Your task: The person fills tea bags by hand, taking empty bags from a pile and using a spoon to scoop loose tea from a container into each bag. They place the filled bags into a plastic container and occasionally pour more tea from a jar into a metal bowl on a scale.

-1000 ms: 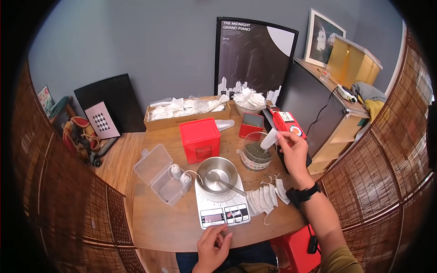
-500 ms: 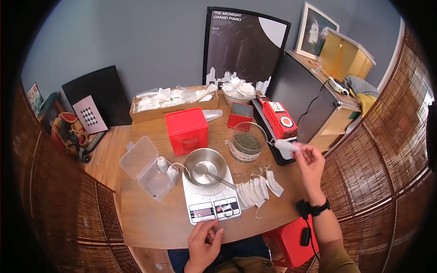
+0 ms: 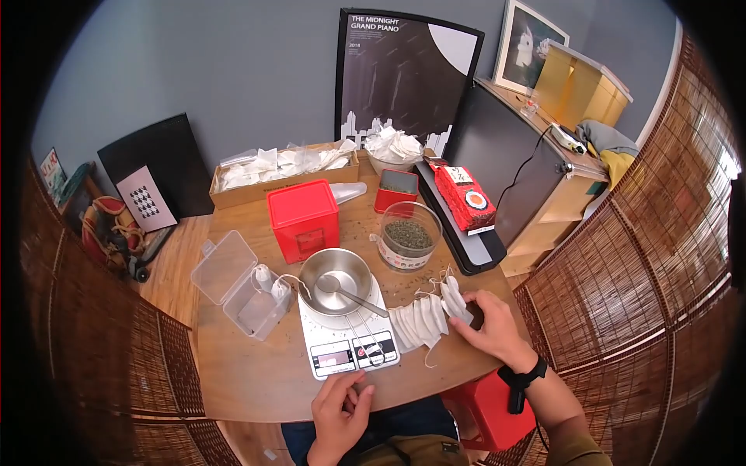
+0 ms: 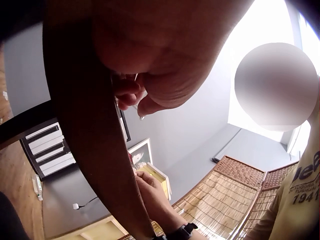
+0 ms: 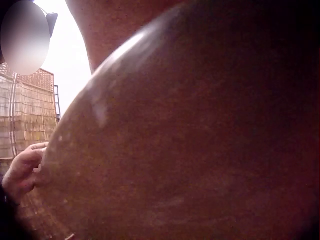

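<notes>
In the head view, my right hand [image 3: 494, 330] is at the right end of a row of white tea bags [image 3: 420, 320], thumb and fingers pinching the end tea bag [image 3: 460, 307]. My left hand [image 3: 342, 410] rests at the table's front edge by the kitchen scale [image 3: 320, 342], fingers loosely curled with nothing in them. A steel bowl [image 3: 317, 301] stands on the scale with a long-handled spoon [image 3: 364, 301] in it. Behind the row is a clear tub [image 3: 404, 260] of dried leaves. In the right wrist view, the tabletop hides the right hand's fingers.
An open plastic box [image 3: 263, 314] with small filled bags stands left, a lidded red container [image 3: 304, 221] behind the bowl. Farther back are a carton [image 3: 272, 186] of white bags, a bowl [image 3: 395, 165] of more, a small red tin [image 3: 396, 199] and a red package [image 3: 464, 200].
My right hand has carried a white tea bag from over the leaf tub, past the red package, down to the row's right end. The left hand stays at the scale's front.
</notes>
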### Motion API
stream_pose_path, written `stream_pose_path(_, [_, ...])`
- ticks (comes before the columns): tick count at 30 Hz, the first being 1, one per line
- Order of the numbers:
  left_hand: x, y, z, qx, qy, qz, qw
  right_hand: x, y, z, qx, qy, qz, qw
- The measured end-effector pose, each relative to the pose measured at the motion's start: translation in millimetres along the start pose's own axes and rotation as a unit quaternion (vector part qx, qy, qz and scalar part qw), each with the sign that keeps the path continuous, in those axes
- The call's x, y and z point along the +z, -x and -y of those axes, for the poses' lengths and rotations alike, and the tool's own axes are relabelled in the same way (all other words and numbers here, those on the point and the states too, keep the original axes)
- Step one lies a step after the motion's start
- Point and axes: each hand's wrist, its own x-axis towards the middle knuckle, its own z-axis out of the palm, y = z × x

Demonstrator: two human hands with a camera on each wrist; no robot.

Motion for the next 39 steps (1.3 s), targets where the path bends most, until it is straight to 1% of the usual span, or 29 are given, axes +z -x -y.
stream_pose_path(2, [0.6, 1.1, -0.1, -0.001, 0.001, -0.001, 1.0, 3.2, 3.1, -2.6, 0.011, 0.013, -0.008, 1.0])
stream_pose_path(4, [0.3, 0.3, -0.6, 0.003, -0.005, -0.001, 1.0, 2.9, 6.0, -1.3, 0.082, -0.031, -0.028, 0.996])
stream_pose_path(5, [0.1, 0.4, -1.3, 0.002, -0.006, 0.0, 1.0, 2.5, 7.4, -2.2, 0.083, -0.031, -0.027, 0.996])
stream_pose_path(7, [-0.1, 0.2, -2.7, -0.006, -0.006, 0.002, 1.0, -0.5, 10.3, -6.0, 0.066, -0.071, -0.116, 0.989])
stream_pose_path(8, [-0.2, 0.0, -2.7, -0.007, -0.005, 0.003, 1.0, -4.5, 11.1, -7.1, 0.067, -0.07, -0.115, 0.989])
stream_pose_path(10, [0.2, -0.6, -2.5, 0.001, -0.008, 0.004, 1.0, -17.0, 12.8, -10.5, -0.05, 0.014, -0.073, 0.996])
stream_pose_path(11, [0.7, -0.6, -1.8, 0.002, -0.007, 0.004, 1.0, -16.6, 14.8, -21.4, -0.082, 0.045, -0.03, 0.995])
stream_pose_path(12, [1.2, -0.1, -0.8, 0.003, -0.007, 0.004, 1.0, -17.2, 16.2, -23.2, -0.082, 0.046, -0.03, 0.995])
stream_pose_path(14, [2.2, -0.2, -0.2, 0.003, -0.006, 0.004, 1.0, -21.7, 16.1, -16.2, -0.117, 0.083, 0.029, 0.989])
stream_pose_path(15, [2.5, -0.6, -0.4, 0.006, -0.007, 0.0, 1.0, -26.1, 15.0, -8.9, -0.116, 0.088, 0.042, 0.988])
stream_pose_path(16, [2.6, -0.2, -0.7, 0.009, -0.008, -0.004, 1.0, -26.1, 13.6, -3.2, -0.115, 0.087, 0.044, 0.989])
stream_pose_path(18, [2.2, -0.4, -0.6, 0.011, -0.011, -0.003, 1.0, -23.3, 10.6, 5.6, -0.128, 0.118, 0.021, 0.984])
stream_pose_path(19, [1.9, -0.5, -0.5, 0.016, -0.014, -0.002, 1.0, -18.7, 12.9, 3.0, -0.129, 0.119, 0.021, 0.984])
stream_pose_path(21, [0.7, 0.2, 0.0, 0.01, -0.01, -0.003, 1.0, -3.2, 17.9, -4.0, -0.07, 0.118, -0.022, 0.99])
stream_pose_path(22, [0.6, 1.0, 0.3, 0.004, -0.005, 0.0, 1.0, -1.7, 18.8, 0.9, -0.072, 0.117, -0.02, 0.99])
stream_pose_path(23, [0.4, 1.3, 0.4, 0.002, -0.005, -0.002, 1.0, -1.6, 19.7, 8.7, 0.027, 0.067, -0.027, 0.997])
stream_pose_path(24, [0.2, 1.0, 0.3, 0.002, -0.001, -0.003, 1.0, -0.5, 19.4, 14.0, 0.127, 0.016, -0.032, 0.991])
stream_pose_path(25, [0.0, 0.9, 0.3, 0.003, 0.002, -0.003, 1.0, 2.2, 18.3, 16.2, 0.125, 0.016, -0.029, 0.992])
stream_pose_path(27, [0.4, 0.7, 1.2, 0.008, 0.002, -0.001, 1.0, 7.8, 14.5, 20.2, -0.016, 0.024, -0.049, 0.998])
stream_pose_path(28, [-0.3, 0.7, 1.6, 0.015, 0.0, 0.002, 1.0, 6.8, 12.6, 24.1, -0.023, 0.02, -0.042, 0.999])
stream_pose_path(29, [-1.3, 0.6, 0.8, 0.009, -0.006, -0.013, 1.0, 1.8, 10.4, 30.5, -0.032, 0.057, -0.011, 0.998])
stream_pose_path(30, [-2.4, 0.4, -0.6, 0.004, 0.003, -0.001, 1.0, -2.5, 6.6, 36.8, -0.045, 0.092, 0.021, 0.995])
stream_pose_path(31, [-3.8, 0.3, -1.1, -0.002, 0.012, 0.007, 1.0, -7.0, 3.6, 40.7, -0.04, 0.105, 0.02, 0.994])
stream_pose_path(32, [-5.0, 0.5, 0.0, -0.01, 0.006, -0.014, 1.0, -15.0, -2.9, 53.6, -0.01, 0.112, 0.031, 0.993])
stream_pose_path(34, [-3.7, 1.0, 3.2, 0.011, 0.032, -0.006, 0.999, -19.9, -17.5, 62.2, -0.054, 0.102, 0.0, 0.993])
stream_pose_path(36, [-4.5, 0.7, 3.6, 0.014, 0.033, -0.02, 0.999, -20.2, -37.9, 87.1, -0.09, 0.073, 0.004, 0.993])
stream_pose_path(37, [-4.9, 0.5, 4.9, 0.02, 0.031, -0.01, 0.999, -19.8, -49.3, 101.8, -0.11, 0.048, -0.003, 0.993])
stream_pose_path(38, [-5.6, 0.3, 5.7, 0.028, 0.03, 0.003, 0.999, -19.6, -60.4, 118.7, -0.117, 0.046, -0.001, 0.992])
stream_pose_path(39, [-6.5, 0.2, 5.7, 0.028, 0.029, 0.005, 0.999, -18.8, -72.2, 137.1, -0.147, 0.04, 0.039, 0.987])
